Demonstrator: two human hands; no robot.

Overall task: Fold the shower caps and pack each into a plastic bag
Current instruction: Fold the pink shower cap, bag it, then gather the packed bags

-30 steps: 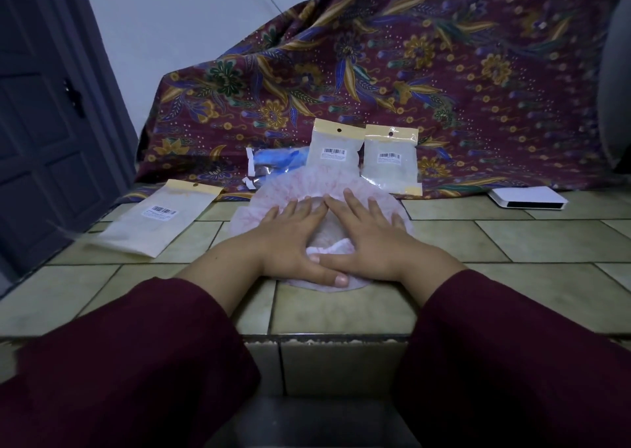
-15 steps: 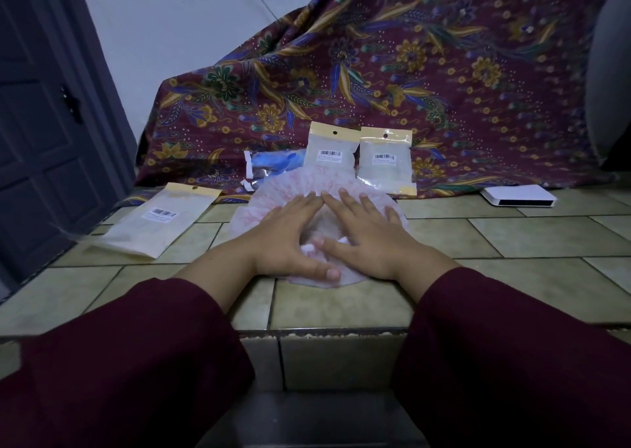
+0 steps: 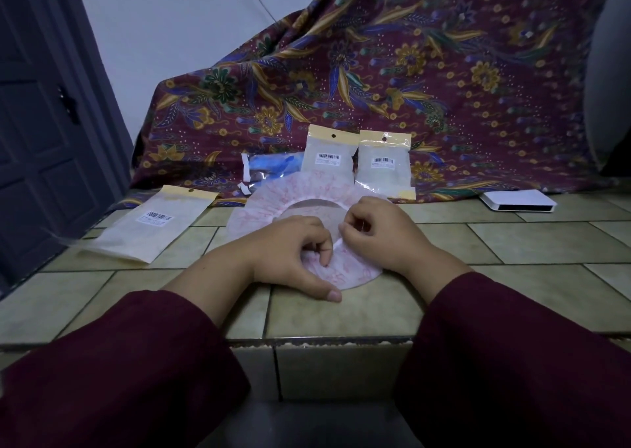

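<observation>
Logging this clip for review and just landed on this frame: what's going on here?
A person in dark red sleeves is working on a pink-patterned shower cap spread on a tiled ledge. The left hand and the right hand both pinch the cap's near part with curled fingers, apparently starting a fold. One plastic bag lies flat to the left; two more stand behind, leaning against a floral cloth. This cap is not yet bagged.
</observation>
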